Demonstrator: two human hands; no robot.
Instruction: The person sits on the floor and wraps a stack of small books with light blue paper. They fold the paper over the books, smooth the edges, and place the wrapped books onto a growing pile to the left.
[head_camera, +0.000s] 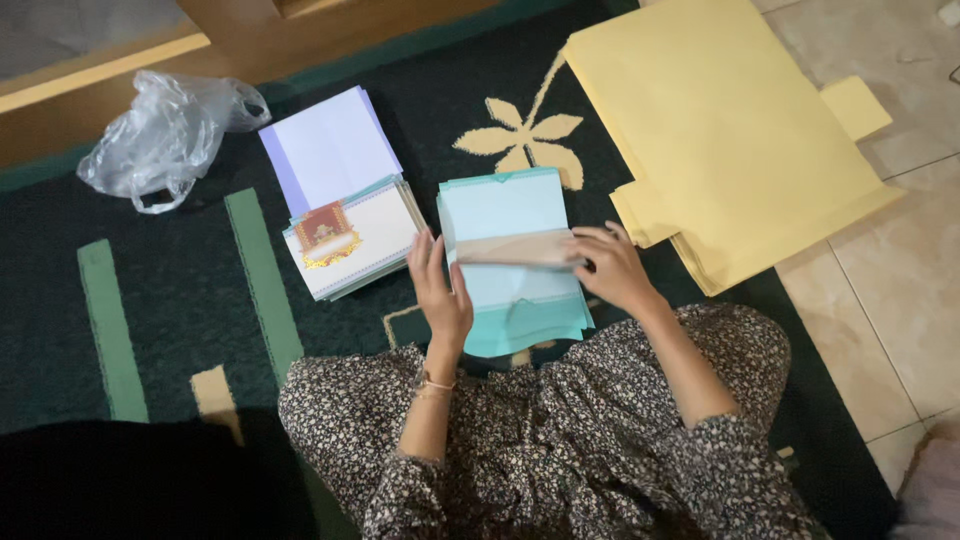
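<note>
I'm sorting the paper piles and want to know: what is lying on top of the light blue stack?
A tan paper strip lies across the blue stack. The left hand rests at its left edge, the right hand on the strip's right end. What the hands cover cannot be seen.

At the upper left of your view, a crumpled clear plastic bag (165, 135) lies on the dark green rug (180, 280), beside the wooden edge. Right of it, well apart from the bag, sits a stack of white printed cards (352, 245) with pale borders and a red-and-gold emblem at the top left corner, half tucked under a lavender folded sheet (330, 150). You have no screens or signs in view
</note>
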